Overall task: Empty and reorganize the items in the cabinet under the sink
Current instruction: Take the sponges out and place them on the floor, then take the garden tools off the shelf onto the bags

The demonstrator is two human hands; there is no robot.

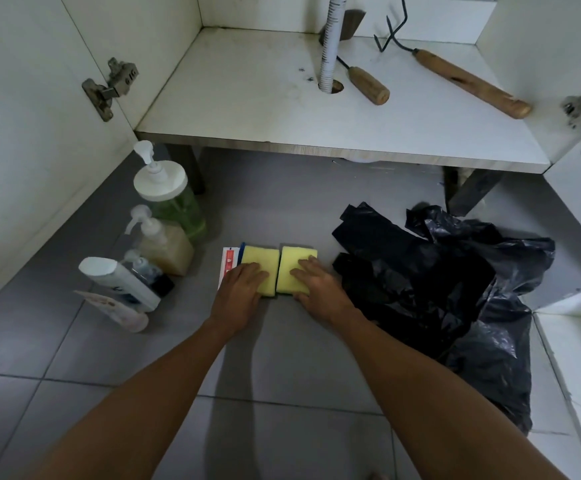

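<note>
1. Since both sponges are soft yellow foam, they look light and squashy, so I judge they would give under pressure and are best taken by pinching the long sides, not by pressing the top

2. Head view, where things lie: the left sponge (259, 268) and the right sponge (296, 270) sit side by side on the grey floor (282, 358), nearly touching, in front of the open cabinet (316, 109). A dark scouring layer seems to show at their near edges. A white and red packet (228, 268) lies just beside the left sponge

3. Head view, hands: the left hand (240, 292) lies flat and open, fingers together, resting on the near half of the left sponge. The right hand (316, 284) is likewise open and spread over the near part of the right sponge. Neither hand is closed around anything; both press or steady from above, forearms reaching straight forward

4. Head view, the rest: four bottles (164, 216) stand or lie in a row at the left, and black bags (438, 278) are heaped at the right; the bags will be limp and slippery. Two wooden-handled tools (469, 81) are on the cabinet shelf beside the pipe (330, 43), so the emptying looks unfinished
</note>
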